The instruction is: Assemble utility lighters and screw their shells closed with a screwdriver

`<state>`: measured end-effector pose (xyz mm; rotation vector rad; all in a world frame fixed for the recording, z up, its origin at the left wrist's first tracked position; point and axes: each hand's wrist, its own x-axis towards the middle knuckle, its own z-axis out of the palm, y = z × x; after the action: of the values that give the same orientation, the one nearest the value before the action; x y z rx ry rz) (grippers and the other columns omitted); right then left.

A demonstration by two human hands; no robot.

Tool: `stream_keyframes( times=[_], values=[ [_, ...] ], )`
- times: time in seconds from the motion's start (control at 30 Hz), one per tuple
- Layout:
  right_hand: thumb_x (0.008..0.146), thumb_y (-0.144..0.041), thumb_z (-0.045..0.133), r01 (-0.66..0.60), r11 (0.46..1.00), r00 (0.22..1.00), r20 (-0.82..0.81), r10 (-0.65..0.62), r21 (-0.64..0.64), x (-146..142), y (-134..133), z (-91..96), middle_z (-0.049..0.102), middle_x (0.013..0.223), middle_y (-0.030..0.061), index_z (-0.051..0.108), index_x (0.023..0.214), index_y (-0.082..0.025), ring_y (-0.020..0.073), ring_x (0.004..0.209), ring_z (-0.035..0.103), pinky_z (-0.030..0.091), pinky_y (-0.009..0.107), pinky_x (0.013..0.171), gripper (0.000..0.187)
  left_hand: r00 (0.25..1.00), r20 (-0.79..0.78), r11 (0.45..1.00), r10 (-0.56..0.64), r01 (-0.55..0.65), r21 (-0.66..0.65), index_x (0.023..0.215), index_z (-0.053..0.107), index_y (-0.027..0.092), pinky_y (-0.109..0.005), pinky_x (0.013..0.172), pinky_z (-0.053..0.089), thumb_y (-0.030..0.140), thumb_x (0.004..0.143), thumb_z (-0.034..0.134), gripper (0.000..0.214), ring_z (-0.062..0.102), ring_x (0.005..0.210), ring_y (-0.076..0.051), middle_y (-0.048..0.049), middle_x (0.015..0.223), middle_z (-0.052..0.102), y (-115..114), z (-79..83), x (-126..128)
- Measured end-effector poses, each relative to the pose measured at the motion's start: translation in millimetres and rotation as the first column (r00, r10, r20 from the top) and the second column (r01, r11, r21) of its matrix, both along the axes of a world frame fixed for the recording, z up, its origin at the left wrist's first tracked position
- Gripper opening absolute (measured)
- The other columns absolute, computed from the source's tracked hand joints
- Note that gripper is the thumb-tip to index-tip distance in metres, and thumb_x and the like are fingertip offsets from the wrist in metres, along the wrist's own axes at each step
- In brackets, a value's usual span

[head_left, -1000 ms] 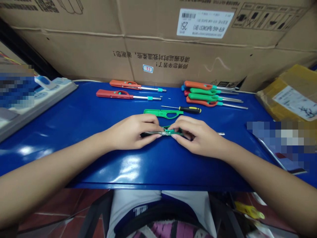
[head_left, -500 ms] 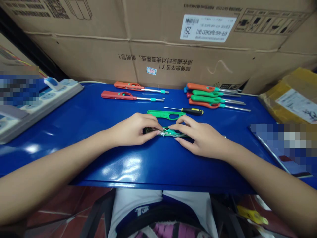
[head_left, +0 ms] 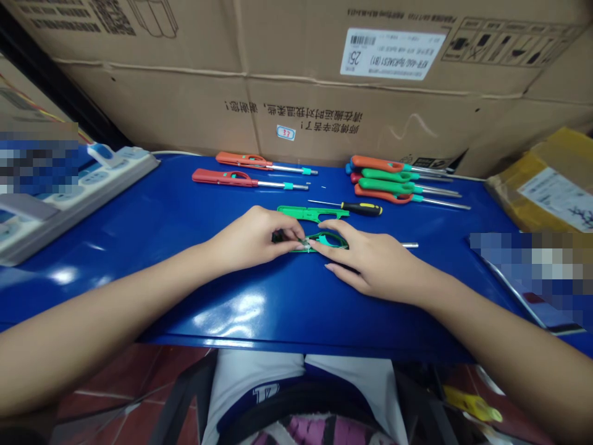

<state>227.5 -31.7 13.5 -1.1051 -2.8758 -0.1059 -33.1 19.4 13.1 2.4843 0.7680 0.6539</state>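
Note:
An opened green gas lighter (head_left: 332, 240) lies on the blue table in front of me, its inner parts showing and its metal tube poking out to the right. My left hand (head_left: 266, 238) pinches at the lighter's middle, thumb and forefinger closed; any small part between them is too hidden to name. My right hand (head_left: 365, 256) is spread over the tube side. Its forefinger presses on the inner parts near my left fingertips, and its thumb is apart from the lighter. Just beyond lies the loose green half shell (head_left: 301, 213), with a black-and-yellow screwdriver (head_left: 361, 209) behind it.
Two red-orange lighters (head_left: 227, 178) lie at the back left, near tiny loose bits. Several coloured lighters (head_left: 384, 185) are piled at the back right. A power strip (head_left: 125, 164) runs along the left, a yellow package (head_left: 546, 167) stands right, and a cardboard box (head_left: 296, 86) closes off the back.
My right hand has shifted slightly, its forefinger now reaching to my left fingertips. More of the lighter's green frame and metal tube shows.

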Motion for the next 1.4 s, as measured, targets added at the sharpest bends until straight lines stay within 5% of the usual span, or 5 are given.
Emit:
stream_keyframes(
  times=[0.57,0.73,0.9,1.07,1.4],
  values=[
    [0.104,-0.035,0.044,0.043,0.998,0.998,0.052,-0.045,0.051,-7,-3,-3.0,0.055,0.149,0.012,0.052,0.15,-0.026,0.0228,0.083,0.073,0.054,0.033,0.059,0.048,0.982,-0.189,0.983,0.0,0.035,0.181,0.103,0.079,0.022,-0.03,0.08,0.054,0.027,0.093,0.068,0.016,0.068,0.091,-0.019,-0.003,0.096,0.078,-2,7.9,-5],
    [0.103,-0.04,0.046,0.145,0.989,0.982,-0.127,-0.14,0.034,4,1,4.2,0.052,0.153,0.012,0.034,0.16,-0.024,0.0237,0.089,0.073,0.057,0.035,0.065,0.061,0.992,-0.128,0.985,0.009,0.013,0.17,0.108,0.076,0.019,-0.03,0.081,0.055,0.031,0.089,0.073,0.022,0.068,0.09,-0.019,-0.0047,0.1,0.077,5,13.9,-13],
    [0.1,-0.034,0.051,0.258,0.966,0.921,-0.31,-0.237,0.029,23,14,12.6,0.07,0.129,0.0073,0.061,0.139,-0.023,0.025,0.102,0.071,0.054,0.032,0.07,0.041,0.991,-0.117,0.985,-0.071,0.088,0.148,0.104,0.078,0.023,-0.031,0.084,0.054,0.034,0.094,0.069,0.017,0.067,0.091,-0.019,-0.0023,0.099,0.078,11,15.8,-16],
    [0.091,-0.029,0.062,0.244,0.941,0.919,-0.252,-0.301,-0.233,40,30,17.4,0.075,0.087,0.0023,0.072,0.092,-0.021,0.0183,0.076,0.066,0.043,0.029,0.064,0.013,0.99,-0.079,0.99,-0.114,0.12,0.076,0.101,0.08,0.024,-0.03,0.084,0.055,0.036,0.093,0.072,0.016,0.069,0.091,-0.018,-0.0031,0.098,0.08,17,8.7,-18],
    [0.086,-0.044,0.065,0.155,0.791,0.891,-0.263,-0.371,-0.592,45,41,12.3,0.066,0.072,0.002,0.071,0.077,-0.018,0.0138,0.062,0.051,0.036,0.027,0.057,0.028,0.988,-0.098,0.993,-0.12,0.121,0.01,0.099,0.083,0.026,-0.029,0.081,0.054,0.035,0.091,0.073,0.015,0.067,0.089,-0.018,-0.004,0.096,0.077,22,4.7,-19]
  ],
)
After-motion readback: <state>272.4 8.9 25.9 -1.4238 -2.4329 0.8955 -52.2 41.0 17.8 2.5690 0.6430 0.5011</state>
